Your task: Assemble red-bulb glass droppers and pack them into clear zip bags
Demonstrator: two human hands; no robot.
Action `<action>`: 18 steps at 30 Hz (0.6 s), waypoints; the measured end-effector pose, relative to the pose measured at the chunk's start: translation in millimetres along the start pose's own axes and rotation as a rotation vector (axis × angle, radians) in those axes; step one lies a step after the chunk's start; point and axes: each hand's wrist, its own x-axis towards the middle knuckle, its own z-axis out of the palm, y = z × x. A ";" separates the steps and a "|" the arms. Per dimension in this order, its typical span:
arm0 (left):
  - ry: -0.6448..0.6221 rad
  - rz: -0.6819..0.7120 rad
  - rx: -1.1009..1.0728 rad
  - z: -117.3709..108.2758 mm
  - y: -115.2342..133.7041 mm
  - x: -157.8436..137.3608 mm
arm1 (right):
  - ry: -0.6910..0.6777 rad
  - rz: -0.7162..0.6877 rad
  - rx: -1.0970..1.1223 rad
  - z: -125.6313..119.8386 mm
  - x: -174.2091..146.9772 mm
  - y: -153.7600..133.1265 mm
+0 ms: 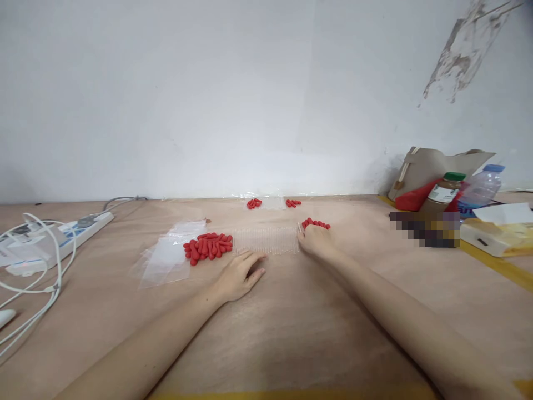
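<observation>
A row of thin clear tubes (266,240) lies side by side on the table, between two groups of red dropper bulbs. My left hand (244,276) rests at the near left edge of the row, thumb and fingers apart, holding nothing. At the row's right end is my right hand (316,240), its visible fingers stretched along the tube ends; its other fingers are hidden. Just beyond that hand lie several red bulbs (315,223), partly covered by it. A larger pile of red bulbs (208,246) sits left of the tubes, on the edge of some clear plastic bags (166,255).
By the wall, a clear bag (272,203) lies between two small red clusters (254,204). A power strip (85,233) with white cables (58,266) occupies the left. On the right are a beige bag (441,161), two bottles (443,194) and a tissue pack (495,233).
</observation>
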 end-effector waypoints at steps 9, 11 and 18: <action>0.377 -0.268 0.400 -28.9 -38.5 11.2 | 0.257 -0.341 0.202 9.0 -38.6 32.2; 0.372 -0.384 0.480 -40.1 -52.6 11.2 | 0.254 -0.500 0.261 12.7 -48.6 31.6; 0.235 -0.564 0.519 -52.3 -62.5 12.5 | 0.265 -0.655 0.126 11.9 -57.4 17.7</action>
